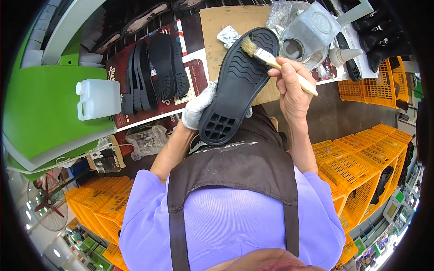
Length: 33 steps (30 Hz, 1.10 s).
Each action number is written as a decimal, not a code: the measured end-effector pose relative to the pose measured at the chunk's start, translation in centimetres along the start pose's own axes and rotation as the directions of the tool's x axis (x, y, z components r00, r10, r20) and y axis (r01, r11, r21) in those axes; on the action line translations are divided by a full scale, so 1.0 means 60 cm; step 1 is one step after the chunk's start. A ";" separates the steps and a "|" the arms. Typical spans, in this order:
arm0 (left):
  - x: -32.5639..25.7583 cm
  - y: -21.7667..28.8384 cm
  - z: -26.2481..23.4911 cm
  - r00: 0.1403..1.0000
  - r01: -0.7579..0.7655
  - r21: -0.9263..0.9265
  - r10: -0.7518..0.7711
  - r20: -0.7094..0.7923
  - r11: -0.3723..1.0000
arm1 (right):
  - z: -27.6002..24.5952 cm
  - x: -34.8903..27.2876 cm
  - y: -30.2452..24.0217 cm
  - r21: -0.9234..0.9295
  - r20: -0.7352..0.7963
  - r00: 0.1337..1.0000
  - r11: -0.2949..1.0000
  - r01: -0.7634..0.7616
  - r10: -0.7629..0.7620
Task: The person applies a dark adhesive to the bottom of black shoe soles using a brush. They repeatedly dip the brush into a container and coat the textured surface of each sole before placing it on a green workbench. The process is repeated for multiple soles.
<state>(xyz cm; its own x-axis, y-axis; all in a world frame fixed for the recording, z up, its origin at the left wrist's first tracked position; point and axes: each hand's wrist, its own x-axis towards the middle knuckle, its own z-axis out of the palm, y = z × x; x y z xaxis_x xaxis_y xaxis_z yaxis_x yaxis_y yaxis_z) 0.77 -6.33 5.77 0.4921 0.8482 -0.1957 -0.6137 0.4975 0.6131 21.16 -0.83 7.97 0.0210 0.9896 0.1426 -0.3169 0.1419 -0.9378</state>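
My left hand point(200, 107), in a white glove, is closed around a black shoe sole point(235, 92). The sole is tilted, its wavy-ridged inner face toward me and its square-celled heel end nearest my apron. My bare right hand point(294, 88) grips the pale handle of a paintbrush point(270, 58). The brush's bristles rest on the sole's toe end, or just over it; I cannot tell which. Beyond the sole stands a cloudy plastic container point(312, 31) with a round opening, wrapped about with clear plastic. A crumpled white cloth point(228, 36) lies beside the toe end.
Several black soles point(165, 65) stand in a row at left on printed card, beside a white plastic jug point(100, 97). Cardboard point(217, 20) covers the middle of the bench. Orange crates point(352, 162) are stacked at right, with more at lower left near a fan point(47, 201).
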 end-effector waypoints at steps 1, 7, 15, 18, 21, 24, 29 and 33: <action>-0.001 -0.003 -0.005 1.000 -0.001 -0.009 0.001 -0.017 1.000 | 0.002 -0.003 0.000 -0.017 0.019 1.000 1.000 -0.016 0.017; 0.006 0.011 -0.002 0.997 -0.023 -0.050 0.019 -0.076 0.999 | 0.022 -0.023 0.001 -0.092 0.133 0.989 0.994 -0.059 0.071; 0.034 0.031 -0.036 0.984 -0.179 -0.198 0.179 -0.018 0.964 | 0.056 -0.053 0.003 -0.117 0.231 0.956 0.980 -0.159 0.183; 0.037 0.036 -0.030 0.959 -0.256 -0.189 0.223 -0.177 0.948 | 0.066 -0.057 0.000 -0.165 0.282 0.942 0.977 -0.137 0.180; 0.033 0.045 -0.037 0.959 -0.274 -0.155 0.258 -0.113 0.949 | 0.076 -0.064 -0.007 -0.190 0.324 0.921 0.968 -0.162 0.217; 0.029 0.055 -0.041 0.962 -0.253 -0.150 0.232 -0.147 0.956 | 0.085 -0.068 -0.020 -0.219 0.359 0.876 0.942 -0.256 0.322; 0.014 0.069 -0.025 0.975 -0.221 -0.239 0.208 -0.081 0.946 | 0.095 -0.062 -0.032 -0.246 0.431 0.826 0.928 -0.279 0.363; 0.004 0.087 -0.023 0.999 -0.025 -0.359 0.011 -0.042 0.933 | 0.098 -0.048 -0.033 -0.255 0.523 0.785 0.940 -0.228 0.332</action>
<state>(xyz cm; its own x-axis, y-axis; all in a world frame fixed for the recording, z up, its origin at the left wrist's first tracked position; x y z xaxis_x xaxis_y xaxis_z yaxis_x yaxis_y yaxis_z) -3.15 -3.26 7.84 0.4596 0.8602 -0.2209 -0.8063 0.5084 0.3023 16.13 -4.10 11.28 -0.5847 0.8106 -0.0343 -0.0610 -0.0861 -0.9944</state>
